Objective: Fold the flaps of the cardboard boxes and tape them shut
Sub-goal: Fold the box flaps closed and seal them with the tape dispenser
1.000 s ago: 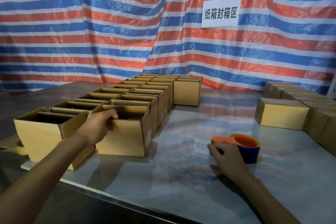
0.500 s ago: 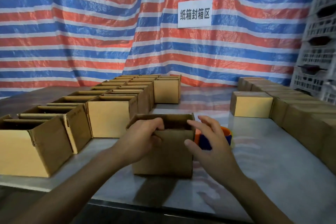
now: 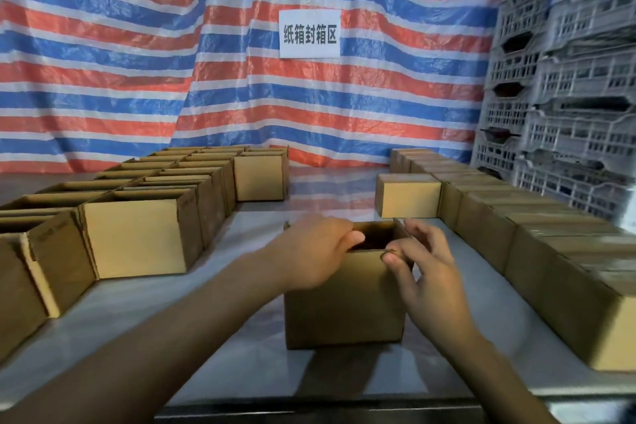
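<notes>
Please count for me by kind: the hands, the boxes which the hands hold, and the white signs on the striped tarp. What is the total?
Hands: 2, the left hand and the right hand
Boxes held: 1, the open box
White signs: 1, the white sign
Total: 4

We see matt brown cardboard boxes (image 3: 344, 299), a glossy smooth surface (image 3: 241, 348), crinkly striped plastic tarp (image 3: 172, 45), grey plastic crates (image 3: 568, 79).
</notes>
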